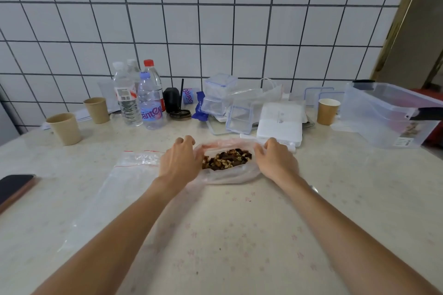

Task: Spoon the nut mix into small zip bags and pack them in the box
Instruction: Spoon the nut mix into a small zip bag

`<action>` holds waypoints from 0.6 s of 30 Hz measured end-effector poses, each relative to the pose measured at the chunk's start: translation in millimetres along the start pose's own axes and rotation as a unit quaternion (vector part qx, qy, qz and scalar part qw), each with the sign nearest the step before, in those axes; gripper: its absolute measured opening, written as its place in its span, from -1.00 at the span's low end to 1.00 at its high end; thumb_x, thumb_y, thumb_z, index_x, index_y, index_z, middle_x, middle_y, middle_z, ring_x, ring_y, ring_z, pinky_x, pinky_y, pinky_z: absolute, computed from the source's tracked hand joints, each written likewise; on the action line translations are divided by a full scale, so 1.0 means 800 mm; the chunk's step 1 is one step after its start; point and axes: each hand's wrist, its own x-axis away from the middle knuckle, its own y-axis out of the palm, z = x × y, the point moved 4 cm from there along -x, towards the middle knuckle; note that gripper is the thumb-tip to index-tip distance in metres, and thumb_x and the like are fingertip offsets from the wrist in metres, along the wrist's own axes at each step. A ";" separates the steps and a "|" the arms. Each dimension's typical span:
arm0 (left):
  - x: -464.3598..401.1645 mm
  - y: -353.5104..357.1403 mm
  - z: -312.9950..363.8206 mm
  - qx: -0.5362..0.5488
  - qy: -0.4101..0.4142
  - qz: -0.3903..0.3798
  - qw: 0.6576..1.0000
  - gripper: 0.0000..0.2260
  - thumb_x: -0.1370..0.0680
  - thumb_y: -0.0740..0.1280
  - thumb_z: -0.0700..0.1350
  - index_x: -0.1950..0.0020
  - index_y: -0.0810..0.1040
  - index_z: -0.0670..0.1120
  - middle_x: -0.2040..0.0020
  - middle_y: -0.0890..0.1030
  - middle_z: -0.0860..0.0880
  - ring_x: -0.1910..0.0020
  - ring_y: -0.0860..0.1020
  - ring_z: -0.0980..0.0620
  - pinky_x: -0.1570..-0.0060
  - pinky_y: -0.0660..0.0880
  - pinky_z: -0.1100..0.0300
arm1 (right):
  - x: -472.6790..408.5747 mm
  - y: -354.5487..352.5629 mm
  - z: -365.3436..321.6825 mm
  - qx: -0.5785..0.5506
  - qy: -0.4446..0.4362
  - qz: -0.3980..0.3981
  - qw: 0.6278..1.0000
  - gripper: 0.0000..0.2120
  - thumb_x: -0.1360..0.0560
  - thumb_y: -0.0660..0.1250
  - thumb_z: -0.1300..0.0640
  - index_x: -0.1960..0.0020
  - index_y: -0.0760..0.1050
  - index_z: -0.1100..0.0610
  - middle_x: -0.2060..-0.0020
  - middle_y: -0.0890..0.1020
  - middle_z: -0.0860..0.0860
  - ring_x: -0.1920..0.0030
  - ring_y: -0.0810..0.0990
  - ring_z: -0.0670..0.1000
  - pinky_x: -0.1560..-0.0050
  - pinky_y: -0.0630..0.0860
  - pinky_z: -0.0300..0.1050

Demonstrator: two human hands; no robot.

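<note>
Both hands, left and right, pinched the bag rim with curled fingers, spreading it to expose the nuts.

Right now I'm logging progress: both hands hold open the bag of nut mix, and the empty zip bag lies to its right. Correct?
Not quite. The head view shows the empty zip bag lying to the left of the bag of nut mix, beside the left hand. The rest holds: left hand and right hand both hold that bag open.
</note>
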 end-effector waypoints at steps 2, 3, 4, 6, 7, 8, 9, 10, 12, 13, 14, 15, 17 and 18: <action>0.007 -0.015 -0.007 0.013 0.021 0.014 1.000 -0.58 -0.65 0.28 0.16 -0.41 0.44 -0.07 -0.30 0.53 -0.06 -0.07 0.62 -0.09 0.08 0.58 0.01 | 0.019 -0.019 -0.004 0.002 -0.038 0.064 0.997 -0.67 -0.68 0.14 -0.11 -0.19 0.45 0.14 -0.11 0.59 0.06 -0.06 0.60 0.18 0.09 0.36 -0.03; 0.011 -0.023 -0.011 0.020 0.030 0.023 0.999 -0.58 -0.64 0.31 0.15 -0.40 0.45 -0.06 -0.32 0.53 -0.05 -0.09 0.62 -0.07 0.06 0.59 0.02 | 0.030 -0.027 -0.007 -0.020 -0.068 0.088 0.994 -0.71 -0.68 0.18 -0.08 -0.19 0.45 0.12 -0.08 0.58 0.03 -0.01 0.60 0.14 0.12 0.37 -0.05; 0.016 -0.031 -0.016 0.026 0.034 0.032 0.999 -0.59 -0.63 0.34 0.14 -0.39 0.46 -0.04 -0.31 0.54 -0.03 -0.10 0.62 -0.05 0.04 0.60 0.02 | 0.041 -0.033 -0.011 -0.045 -0.101 0.098 0.989 -0.76 -0.67 0.21 -0.06 -0.16 0.46 0.09 -0.03 0.58 -0.02 0.05 0.60 0.07 0.17 0.37 -0.08; 0.028 -0.048 -0.032 0.041 0.029 0.041 0.998 -0.64 -0.62 0.37 0.11 -0.35 0.50 -0.03 -0.28 0.56 -0.02 -0.07 0.63 0.01 0.03 0.60 0.04 | 0.065 -0.040 -0.023 -0.080 -0.166 0.078 0.980 -0.87 -0.65 0.25 -0.06 -0.06 0.46 -0.01 0.10 0.57 -0.14 0.15 0.57 -0.09 0.27 0.35 -0.18; 0.035 -0.056 -0.042 0.050 0.026 0.045 0.997 -0.66 -0.61 0.39 0.09 -0.32 0.52 -0.03 -0.26 0.57 -0.01 -0.05 0.63 0.03 0.05 0.58 0.07 | 0.077 -0.040 -0.028 -0.089 -0.190 0.056 0.976 -0.90 -0.64 0.27 -0.06 -0.02 0.46 -0.06 0.16 0.56 -0.18 0.18 0.55 -0.17 0.29 0.34 -0.25; 0.043 -0.062 -0.054 0.055 0.023 0.050 0.997 -0.69 -0.61 0.40 0.08 -0.29 0.54 -0.03 -0.23 0.59 -0.01 -0.03 0.63 0.04 0.06 0.56 0.09 | 0.090 -0.036 -0.033 -0.094 -0.210 0.030 0.973 -0.92 -0.63 0.27 -0.07 -0.01 0.46 -0.09 0.19 0.56 -0.20 0.20 0.53 -0.22 0.28 0.35 -0.28; 0.052 -0.069 -0.067 0.056 0.020 0.055 0.997 -0.72 -0.61 0.40 0.06 -0.26 0.56 -0.03 -0.21 0.59 0.00 -0.02 0.63 0.04 0.06 0.56 0.08 | 0.103 -0.030 -0.035 -0.096 -0.228 0.007 0.969 -0.93 -0.63 0.27 -0.08 0.00 0.47 -0.11 0.20 0.56 -0.22 0.22 0.53 -0.24 0.27 0.38 -0.27; 0.060 -0.074 -0.080 0.054 0.015 0.059 0.997 -0.75 -0.61 0.40 0.05 -0.23 0.57 -0.02 -0.19 0.60 0.00 -0.02 0.63 0.04 0.04 0.57 0.06 | 0.115 -0.022 -0.036 -0.093 -0.245 -0.012 0.965 -0.92 -0.63 0.26 -0.08 0.01 0.48 -0.12 0.21 0.55 -0.23 0.23 0.53 -0.23 0.26 0.42 -0.25; 0.076 -0.083 -0.107 0.048 -0.004 0.069 0.996 -0.82 -0.63 0.36 0.01 -0.18 0.61 -0.01 -0.16 0.62 0.00 -0.05 0.64 0.01 -0.02 0.58 0.02 | 0.134 -0.003 -0.033 -0.062 -0.275 -0.042 0.958 -0.91 -0.63 0.25 -0.09 -0.03 0.49 -0.11 0.19 0.51 -0.23 0.22 0.51 -0.20 0.21 0.42 -0.20; 0.084 -0.086 -0.118 0.042 -0.015 0.071 0.996 -0.83 -0.65 0.32 0.01 -0.17 0.63 0.00 -0.16 0.63 0.00 -0.09 0.64 -0.02 -0.05 0.58 0.01 | 0.140 0.006 -0.031 -0.042 -0.286 -0.056 0.956 -0.88 -0.63 0.25 -0.10 -0.09 0.48 -0.09 0.16 0.49 -0.23 0.19 0.49 -0.18 0.17 0.41 -0.18; 0.091 -0.086 -0.128 0.030 -0.024 0.067 0.997 -0.81 -0.67 0.28 0.01 -0.18 0.65 0.01 -0.19 0.64 -0.01 -0.13 0.63 -0.06 -0.09 0.57 0.00 | 0.143 0.014 -0.027 -0.032 -0.288 -0.066 0.955 -0.84 -0.63 0.25 -0.11 -0.15 0.47 -0.08 0.14 0.49 -0.22 0.17 0.49 -0.16 0.13 0.41 -0.16; 0.099 -0.085 -0.136 0.013 -0.031 0.057 0.998 -0.77 -0.69 0.24 0.02 -0.22 0.65 0.02 -0.24 0.65 -0.02 -0.18 0.61 -0.08 -0.15 0.55 -0.02 | 0.143 0.018 -0.024 -0.035 -0.281 -0.069 0.957 -0.82 -0.62 0.27 -0.12 -0.19 0.45 -0.10 0.13 0.50 -0.21 0.15 0.50 -0.16 0.11 0.44 -0.14; 0.113 -0.078 -0.145 -0.030 -0.034 0.025 0.999 -0.72 -0.70 0.20 0.06 -0.26 0.64 0.03 -0.31 0.63 -0.01 -0.27 0.55 -0.13 -0.23 0.49 -0.04 | 0.141 0.021 -0.018 -0.059 -0.259 -0.064 0.962 -0.82 -0.61 0.29 -0.14 -0.17 0.45 -0.14 0.12 0.55 -0.19 0.15 0.53 -0.18 0.08 0.51 -0.13; 0.119 -0.073 -0.148 -0.052 -0.035 0.010 0.998 -0.71 -0.69 0.18 0.08 -0.23 0.65 0.04 -0.31 0.63 0.00 -0.29 0.53 -0.15 -0.22 0.47 -0.03 | 0.140 0.022 -0.015 -0.065 -0.252 -0.062 0.963 -0.85 -0.60 0.30 -0.14 -0.12 0.47 -0.14 0.11 0.56 -0.19 0.14 0.54 -0.20 0.08 0.52 -0.15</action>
